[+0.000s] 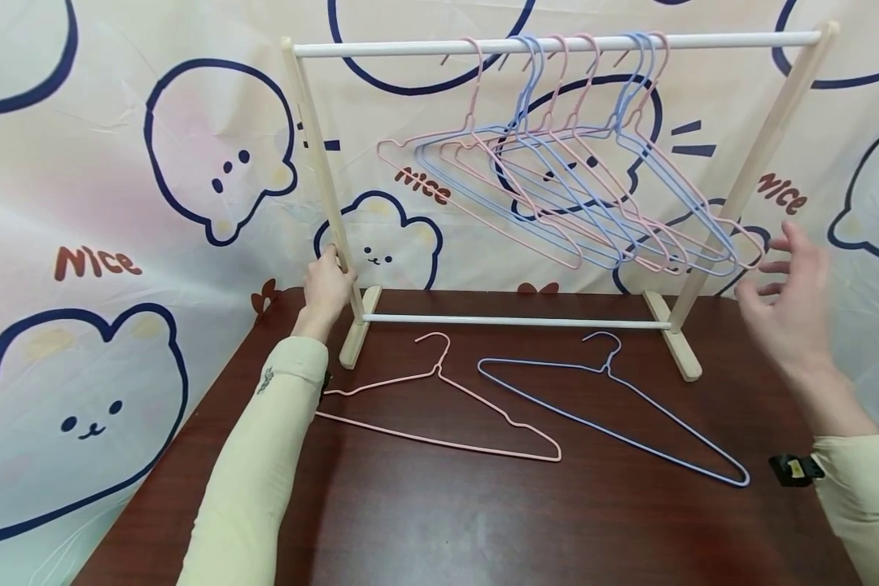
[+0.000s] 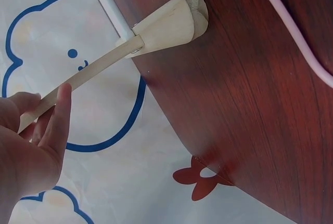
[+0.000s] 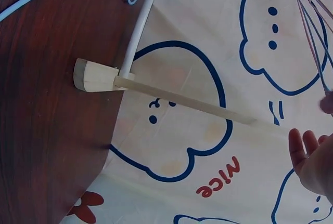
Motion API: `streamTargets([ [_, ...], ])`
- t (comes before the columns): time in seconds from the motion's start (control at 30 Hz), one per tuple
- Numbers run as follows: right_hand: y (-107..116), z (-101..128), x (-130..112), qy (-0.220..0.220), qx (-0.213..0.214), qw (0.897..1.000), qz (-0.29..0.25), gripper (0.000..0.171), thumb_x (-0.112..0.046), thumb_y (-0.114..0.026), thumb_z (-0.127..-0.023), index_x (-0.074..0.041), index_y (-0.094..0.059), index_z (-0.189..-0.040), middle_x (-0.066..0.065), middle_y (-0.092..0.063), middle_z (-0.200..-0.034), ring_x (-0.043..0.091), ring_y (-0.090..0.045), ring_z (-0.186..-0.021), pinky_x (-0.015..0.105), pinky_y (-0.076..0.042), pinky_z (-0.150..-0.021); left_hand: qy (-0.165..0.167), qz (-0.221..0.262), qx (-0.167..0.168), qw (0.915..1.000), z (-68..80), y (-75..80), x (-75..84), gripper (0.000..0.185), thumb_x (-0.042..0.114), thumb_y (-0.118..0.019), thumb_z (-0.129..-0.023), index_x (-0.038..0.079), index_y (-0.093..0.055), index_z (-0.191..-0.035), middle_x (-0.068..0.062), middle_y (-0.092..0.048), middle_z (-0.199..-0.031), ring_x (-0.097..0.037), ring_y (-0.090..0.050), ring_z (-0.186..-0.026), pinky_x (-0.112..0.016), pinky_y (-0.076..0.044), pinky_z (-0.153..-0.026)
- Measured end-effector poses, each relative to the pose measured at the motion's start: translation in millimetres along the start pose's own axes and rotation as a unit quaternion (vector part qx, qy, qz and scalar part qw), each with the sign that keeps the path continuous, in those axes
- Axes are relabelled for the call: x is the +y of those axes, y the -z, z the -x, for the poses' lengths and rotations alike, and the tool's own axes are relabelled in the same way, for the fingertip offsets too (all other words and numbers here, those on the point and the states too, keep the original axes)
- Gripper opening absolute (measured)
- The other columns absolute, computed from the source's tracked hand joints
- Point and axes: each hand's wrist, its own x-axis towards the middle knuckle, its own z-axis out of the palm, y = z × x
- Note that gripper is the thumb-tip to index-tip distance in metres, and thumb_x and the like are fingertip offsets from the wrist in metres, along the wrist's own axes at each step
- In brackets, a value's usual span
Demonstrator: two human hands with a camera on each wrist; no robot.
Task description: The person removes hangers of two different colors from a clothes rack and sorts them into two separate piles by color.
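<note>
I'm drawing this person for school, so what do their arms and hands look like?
Both arms wear long, pale cream sleeves. The left sleeve has a small dark marking near its cuff. By the right sleeve sits a small black gadget with a yellowish patch. The left hand and right hand are bare, without gloves.

Your head cam looks forward and down from above the table (image 1: 447,529), farthest back, whole rack (image 1: 516,321) across upper part of frame. Your left wrist cam is nearer, rolled, aimed past your left hand (image 2: 36,135) at lower left toward the left foot (image 2: 169,25), upper middle. Your right wrist cam is also near and rolled: right foot (image 3: 96,76) at left of frame, your right hand (image 3: 316,166) at right edge. Head and left wrist share left foot and a pink hanger (image 2: 296,30), upper right in the wrist frame; head and right wrist share right foot and backdrop (image 3: 156,203).
</note>
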Motion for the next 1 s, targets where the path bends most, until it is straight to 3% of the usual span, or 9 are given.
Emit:
streamTargets([
  [0.1, -2.6, -2.6, -0.5, 0.029, -0.014, 0.999, 0.016, 0.089, 0.009, -0.062, -0.081, -0.026, -0.028, -0.156, 0.003, -0.043, -0.134, -0.018, -0.039, -0.094, -0.006, -0.034, -0.073, 0.003, -0.004, 0.000, 1.0000, -0.4, 0.3, -0.1, 0.031, 0.013, -0.054, -0.098, 0.002, -0.050, -0.127, -0.027, -0.067, -0.114, -0.043, -0.070, -0.095, -0.051, -0.059, -0.074],
  [0.2, -7.2, -6.1, -2.1, 0.042, -0.034, 0.997, 0.046, 0.095, 0.007, -0.072, -0.079, -0.022, -0.026, -0.158, 0.025, -0.040, -0.138, -0.019, -0.036, -0.088, -0.007, -0.030, -0.070, 0.004, -0.008, 0.003, 1.0000, -1.6, 1.3, -0.8, 0.032, 0.014, -0.055, -0.098, 0.002, -0.050, -0.127, -0.027, -0.066, -0.114, -0.043, -0.069, -0.096, -0.052, -0.059, -0.076],
  [0.3, -11.9, -9.5, -4.8, 0.034, -0.057, 0.995, 0.079, 0.099, -0.001, -0.077, -0.081, -0.022, -0.021, -0.159, 0.028, -0.042, -0.136, -0.007, -0.042, -0.081, -0.004, -0.029, -0.065, 0.003, -0.011, 0.006, 0.9999, -2.4, 2.6, -1.2, 0.032, 0.014, -0.055, -0.098, 0.002, -0.050, -0.127, -0.027, -0.066, -0.114, -0.044, -0.069, -0.097, -0.053, -0.058, -0.077],
  [0.47, -16.0, -14.8, -8.2, 0.027, -0.075, 0.993, 0.092, 0.095, -0.005, -0.076, -0.084, -0.023, -0.020, -0.159, 0.029, -0.049, -0.128, 0.035, -0.049, -0.091, 0.006, -0.028, -0.062, -0.003, -0.008, 0.006, 1.0000, -1.7, 3.3, 0.3, 0.032, 0.013, -0.055, -0.098, 0.001, -0.050, -0.128, -0.028, -0.066, -0.113, -0.045, -0.068, -0.097, -0.053, -0.058, -0.078],
  [0.53, -16.8, -16.5, -8.4, 0.039, -0.065, 0.993, 0.090, 0.090, -0.003, -0.074, -0.085, -0.021, -0.025, -0.158, 0.030, -0.052, -0.122, 0.037, -0.051, -0.092, 0.007, -0.028, -0.063, -0.004, -0.007, 0.006, 0.9999, -1.5, 2.5, 0.3, 0.032, 0.013, -0.055, -0.098, 0.001, -0.050, -0.128, -0.028, -0.066, -0.113, -0.045, -0.068, -0.096, -0.052, -0.058, -0.077],
  [0.63, -17.7, -17.5, -8.5, 0.055, -0.042, 0.993, 0.091, 0.080, 0.001, -0.070, -0.087, -0.020, -0.034, -0.155, 0.027, -0.058, -0.109, 0.015, -0.052, -0.081, 0.003, -0.027, -0.065, -0.002, -0.005, 0.006, 1.0000, -1.9, 0.0, -0.7, 0.032, 0.013, -0.055, -0.098, 0.002, -0.050, -0.128, -0.027, -0.067, -0.111, -0.042, -0.071, -0.089, -0.048, -0.059, -0.070],
  [0.77, -18.3, -16.4, -8.4, 0.071, -0.011, 0.993, 0.089, 0.067, 0.004, -0.066, -0.089, -0.017, -0.046, -0.149, 0.025, -0.061, -0.096, -0.013, -0.036, -0.071, -0.001, -0.028, -0.067, -0.001, 0.000, 0.003, 1.0000, -2.4, -2.6, -2.2, 0.031, 0.013, -0.056, -0.098, 0.002, -0.051, -0.127, -0.027, -0.068, -0.108, -0.038, -0.072, -0.073, -0.037, -0.058, -0.054],
  [0.87, -18.1, -15.3, -8.7, 0.078, 0.002, 0.993, 0.084, 0.063, 0.001, -0.067, -0.089, -0.018, -0.050, -0.147, 0.024, -0.062, -0.093, -0.017, -0.034, -0.070, -0.001, -0.028, -0.067, -0.004, 0.002, 0.003, 1.0000, -2.1, -2.3, -2.0, 0.030, 0.013, -0.055, -0.098, 0.002, -0.051, -0.125, -0.027, -0.068, -0.107, -0.035, -0.071, -0.066, -0.033, -0.054, -0.048],
  [1.0, -16.7, -14.8, -7.7, 0.086, 0.012, 0.993, 0.077, 0.060, -0.003, -0.069, -0.090, -0.020, -0.052, -0.145, 0.024, -0.063, -0.091, -0.019, -0.035, -0.069, -0.001, -0.029, -0.067, -0.006, 0.001, 0.005, 1.0000, -0.3, -1.1, 0.0, 0.029, 0.012, -0.055, -0.098, 0.002, -0.051, -0.125, -0.027, -0.068, -0.107, -0.036, -0.071, -0.067, -0.035, -0.055, -0.050],
])
